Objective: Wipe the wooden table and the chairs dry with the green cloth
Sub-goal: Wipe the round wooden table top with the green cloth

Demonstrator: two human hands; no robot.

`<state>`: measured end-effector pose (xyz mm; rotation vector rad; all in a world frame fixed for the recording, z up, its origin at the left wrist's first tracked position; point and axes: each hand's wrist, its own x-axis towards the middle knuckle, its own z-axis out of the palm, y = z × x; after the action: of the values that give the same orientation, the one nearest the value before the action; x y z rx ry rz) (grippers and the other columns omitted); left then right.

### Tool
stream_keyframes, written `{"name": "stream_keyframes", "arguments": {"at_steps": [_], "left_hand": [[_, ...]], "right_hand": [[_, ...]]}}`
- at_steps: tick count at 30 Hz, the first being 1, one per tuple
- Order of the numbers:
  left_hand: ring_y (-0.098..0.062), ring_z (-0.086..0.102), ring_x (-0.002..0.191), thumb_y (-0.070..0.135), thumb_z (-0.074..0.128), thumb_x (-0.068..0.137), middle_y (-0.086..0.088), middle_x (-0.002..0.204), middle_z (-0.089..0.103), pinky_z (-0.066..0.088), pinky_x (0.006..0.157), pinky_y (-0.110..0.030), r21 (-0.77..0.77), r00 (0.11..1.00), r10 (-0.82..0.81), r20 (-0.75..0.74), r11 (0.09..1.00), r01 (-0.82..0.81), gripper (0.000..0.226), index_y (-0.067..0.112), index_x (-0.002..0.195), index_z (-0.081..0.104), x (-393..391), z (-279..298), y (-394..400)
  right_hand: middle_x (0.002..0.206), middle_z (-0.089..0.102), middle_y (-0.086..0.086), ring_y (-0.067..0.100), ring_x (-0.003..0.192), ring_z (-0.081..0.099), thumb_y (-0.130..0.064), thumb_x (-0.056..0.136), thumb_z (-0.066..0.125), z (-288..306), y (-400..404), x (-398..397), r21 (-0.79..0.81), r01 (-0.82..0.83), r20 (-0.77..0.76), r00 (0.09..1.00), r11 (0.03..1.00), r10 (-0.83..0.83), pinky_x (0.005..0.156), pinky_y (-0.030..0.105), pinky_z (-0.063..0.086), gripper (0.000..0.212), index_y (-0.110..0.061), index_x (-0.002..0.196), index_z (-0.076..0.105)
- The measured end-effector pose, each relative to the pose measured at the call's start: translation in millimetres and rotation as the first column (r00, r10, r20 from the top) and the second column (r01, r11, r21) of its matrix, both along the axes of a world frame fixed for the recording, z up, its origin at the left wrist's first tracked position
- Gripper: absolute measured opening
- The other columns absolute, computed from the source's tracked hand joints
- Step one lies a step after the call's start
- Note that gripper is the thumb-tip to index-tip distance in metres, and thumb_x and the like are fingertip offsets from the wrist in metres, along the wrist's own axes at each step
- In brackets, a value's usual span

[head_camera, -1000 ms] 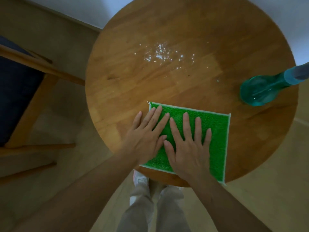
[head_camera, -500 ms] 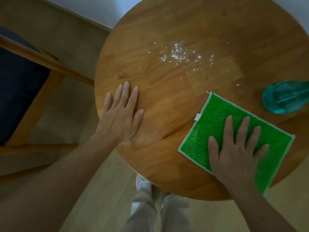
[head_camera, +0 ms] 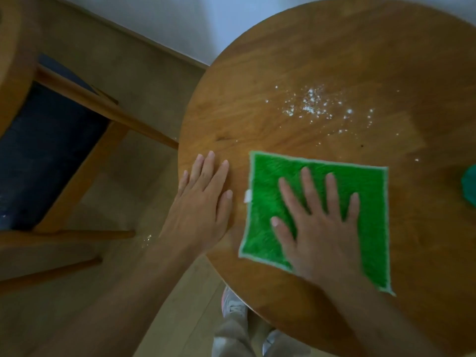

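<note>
Our right hand (head_camera: 316, 225) presses flat, fingers spread, on the green cloth (head_camera: 360, 202) lying on the wooden bench (head_camera: 334, 60); our left hand (head_camera: 203, 199) rests flat and relaxed on bare wood just beside it, grasping nothing; white droplets (head_camera: 311, 104) glisten beyond our fingertips; a chair (head_camera: 51, 150) stands left of our left hand.

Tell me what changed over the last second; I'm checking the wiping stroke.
The left hand left the green cloth and now rests flat on the bare table near its left edge. The right hand swept the cloth right, then back left. The droplets stay unwiped.
</note>
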<state>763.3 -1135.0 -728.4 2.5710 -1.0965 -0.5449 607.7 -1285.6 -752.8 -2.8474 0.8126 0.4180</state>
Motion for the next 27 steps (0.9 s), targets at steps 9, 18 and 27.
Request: {"name": "stream_keyframes", "arguments": {"at_steps": [9, 18, 27], "left_hand": [[0.002, -0.008, 0.139, 0.032, 0.032, 0.101, 0.008, 0.159, -0.002, 0.004, 0.111, -0.022, -0.123, 0.911, 0.383, -0.154, 0.907, -0.402, 0.057, 0.026, 0.152, 0.007, 4, -11, 19], [-0.009, 0.028, 0.136, 0.037, 0.03, 0.1, 0.003, 0.157, 0.019, 0.019, 0.099, -0.014, -0.083, 0.927, 0.355, -0.118, 0.927, -0.366, 0.057, 0.021, 0.152, 0.014, 23, -11, 21], [-0.014, 0.057, 0.097, 0.039, 0.033, 0.096, 0.011, 0.095, 0.061, 0.045, 0.088, -0.047, -0.215, 0.67, 0.591, -0.45, 0.656, -0.723, 0.031, 0.026, 0.105, 0.059, 22, -3, 12]], "right_hand": [[0.153, 0.032, 0.017, 0.054, 0.133, 0.03, -0.069, 0.088, 0.018, 15, 54, -22, 0.092, 0.02, -0.119, 0.993, 0.996, -0.009, 0.097, 0.077, 0.022, 0.074, -0.026, 0.146, 0.037], [0.162, -0.004, 0.002, 0.039, 0.146, -0.005, -0.065, 0.091, 0.004, -5, 25, 106, -0.013, -0.008, 0.131, 0.991, 1.0, 0.01, 0.108, 0.068, -0.003, 0.067, -0.038, 0.151, -0.002], [0.162, -0.007, 0.007, 0.044, 0.144, -0.01, -0.057, 0.095, 0.014, -7, 27, 185, -0.028, -0.117, 0.163, 0.979, 0.993, 0.12, 0.106, 0.07, -0.007, 0.063, -0.034, 0.152, 0.0]]}}
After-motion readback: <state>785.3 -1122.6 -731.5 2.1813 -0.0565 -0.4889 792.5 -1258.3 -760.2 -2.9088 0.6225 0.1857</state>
